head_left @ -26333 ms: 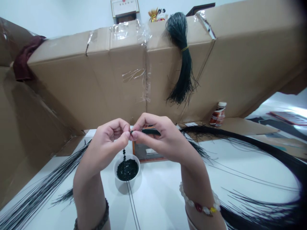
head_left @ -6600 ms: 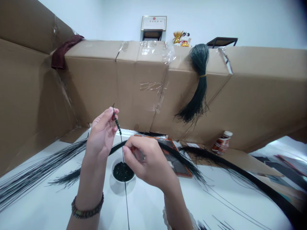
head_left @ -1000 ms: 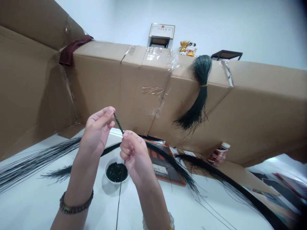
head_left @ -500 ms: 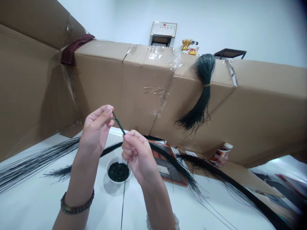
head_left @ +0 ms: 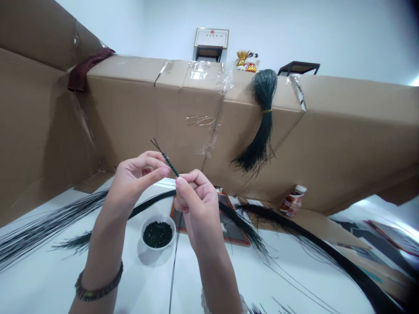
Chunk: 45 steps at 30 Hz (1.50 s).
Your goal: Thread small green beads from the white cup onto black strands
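Observation:
A short row of dark green beads (head_left: 170, 165) sits on thin dark cords, whose two loose ends (head_left: 155, 144) stick up past the top bead. My right hand (head_left: 198, 198) pinches the cord just under the beads between thumb and forefinger. Below that hand the cords (head_left: 174, 261) hang down toward the front of the table. My left hand (head_left: 139, 176) is beside the beads, its fingertips at the upper ones and its thumb apart from the forefinger; whether the fingertips touch them I cannot tell. Under my hands stands a white bowl (head_left: 143, 241) of loose dark green beads.
Bundles of dark cord lie on the white table (head_left: 137, 288) at left (head_left: 65, 213) and right (head_left: 314, 244). Another tied bundle (head_left: 266, 117) hangs over the cardboard wall (head_left: 137, 113). A bottle (head_left: 292, 203) and an orange-edged picture (head_left: 235, 237) are toward the back.
My left hand has let go of the cord's top and moved down beside the beads, leaving two ends free. My right hand keeps its pinch, slightly further right. The view has shifted a little.

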Tool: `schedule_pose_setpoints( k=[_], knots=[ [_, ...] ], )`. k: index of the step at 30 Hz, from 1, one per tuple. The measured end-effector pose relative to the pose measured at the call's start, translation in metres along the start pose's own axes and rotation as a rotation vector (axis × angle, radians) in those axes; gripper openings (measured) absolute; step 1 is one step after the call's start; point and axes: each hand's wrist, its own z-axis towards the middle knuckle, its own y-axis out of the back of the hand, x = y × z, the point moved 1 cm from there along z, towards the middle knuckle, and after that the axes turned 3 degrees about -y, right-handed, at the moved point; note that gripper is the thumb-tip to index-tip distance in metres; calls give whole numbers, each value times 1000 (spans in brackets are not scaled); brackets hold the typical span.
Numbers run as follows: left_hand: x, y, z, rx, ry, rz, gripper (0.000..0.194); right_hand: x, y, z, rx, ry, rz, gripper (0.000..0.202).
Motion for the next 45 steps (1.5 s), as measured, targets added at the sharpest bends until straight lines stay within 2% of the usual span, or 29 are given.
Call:
schedule_pose_setpoints(
  k=[18, 31, 45],
  knots=[
    [-1, 0, -2, 13, -64, -6, 7, 1, -1, 2, 17, -27, -63, 19],
    [-2, 0, -2, 70, -87, 79, 5, 4, 0, 1, -44, -12, -155, 15],
    [0, -3, -1, 96, -93, 34, 7, 6, -1, 1, -62, 25, -213, 15]
  ],
)
